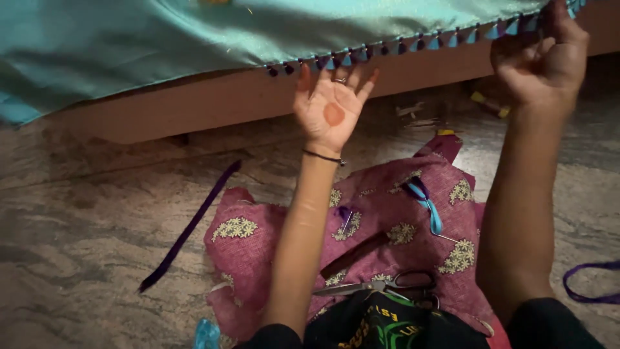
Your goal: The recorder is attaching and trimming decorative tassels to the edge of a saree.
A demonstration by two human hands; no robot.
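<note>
A teal cloth [194,32] hangs across the top of the view, its lower edge trimmed with small purple and blue tassels [361,55]. My left hand [330,106] is raised palm up with fingers spread, fingertips touching the tassel edge; it has a ring, a wrist thread and an orange mark on the palm. My right hand [542,61] is closed on the tasselled edge at the upper right. On my lap lies a magenta flowered cloth [271,232] with scissors [381,285] and a blue and purple thread bundle [423,197].
A long purple ribbon [187,229] lies on the patterned stone floor [84,226] to the left. Another purple loop [591,284] lies at the right edge. A wooden bed frame [213,100] runs under the teal cloth. Small yellow-tipped spools [487,103] lie near it.
</note>
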